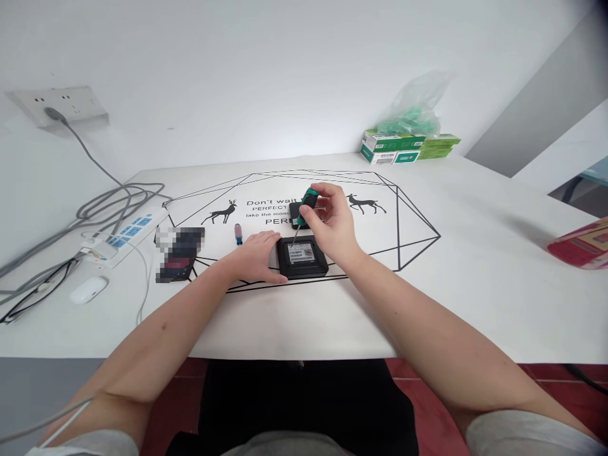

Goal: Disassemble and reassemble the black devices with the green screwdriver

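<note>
The person wears a light grey top [285,445], its front showing as a curved strip along the bottom edge. The left sleeve [102,444] and the right sleeve [522,436] are short and in the same plain pale grey, with loose openings and a few soft creases. Below them the arms are bare to the fingertips, the forearms tapering to narrow wrists. A small round spot marks the left forearm [185,323], and a fainter, tinier one the right forearm [413,304]. The left hand [256,258] and right hand [335,225] have slender fingers. A plain black lower garment [304,402] covers the lap
</note>
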Tool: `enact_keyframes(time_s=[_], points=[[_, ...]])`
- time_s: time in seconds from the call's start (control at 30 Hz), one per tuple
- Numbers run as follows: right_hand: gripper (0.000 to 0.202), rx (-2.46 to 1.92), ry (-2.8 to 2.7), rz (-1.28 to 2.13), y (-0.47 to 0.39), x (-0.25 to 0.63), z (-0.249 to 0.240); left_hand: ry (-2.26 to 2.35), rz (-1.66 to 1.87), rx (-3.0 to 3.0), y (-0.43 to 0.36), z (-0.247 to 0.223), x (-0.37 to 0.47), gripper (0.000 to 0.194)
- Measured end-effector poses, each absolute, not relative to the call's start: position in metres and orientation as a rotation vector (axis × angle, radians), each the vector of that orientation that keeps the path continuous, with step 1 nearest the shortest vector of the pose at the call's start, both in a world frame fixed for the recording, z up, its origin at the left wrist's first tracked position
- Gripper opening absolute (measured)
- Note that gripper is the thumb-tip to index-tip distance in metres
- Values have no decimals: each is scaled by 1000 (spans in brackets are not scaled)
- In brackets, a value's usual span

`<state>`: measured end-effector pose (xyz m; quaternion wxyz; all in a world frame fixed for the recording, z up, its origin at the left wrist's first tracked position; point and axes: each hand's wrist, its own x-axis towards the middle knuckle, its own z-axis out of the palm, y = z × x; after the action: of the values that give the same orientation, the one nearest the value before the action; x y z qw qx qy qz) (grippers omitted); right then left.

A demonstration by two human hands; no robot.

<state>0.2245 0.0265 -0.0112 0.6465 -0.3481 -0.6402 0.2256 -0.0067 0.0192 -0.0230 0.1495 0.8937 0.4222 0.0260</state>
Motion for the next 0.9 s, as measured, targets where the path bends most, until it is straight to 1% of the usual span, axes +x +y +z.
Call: enact_keyframes(time_s=[0.3, 0.6, 0.77, 0.9], points=[[34, -798, -1567, 436, 23, 223, -11, 1162, 68, 2610, 12, -24, 4, 118], [36, -789, -1619, 421, 17, 221, -11, 1116, 76, 2579, 17, -28, 2, 123], [36, -760, -1671, 432, 15, 223, -10, 1065, 102, 2596, 21, -30, -1, 120], [36, -725, -1710, 376, 18, 226, -9, 1049, 100, 2593, 22, -28, -3, 117]])
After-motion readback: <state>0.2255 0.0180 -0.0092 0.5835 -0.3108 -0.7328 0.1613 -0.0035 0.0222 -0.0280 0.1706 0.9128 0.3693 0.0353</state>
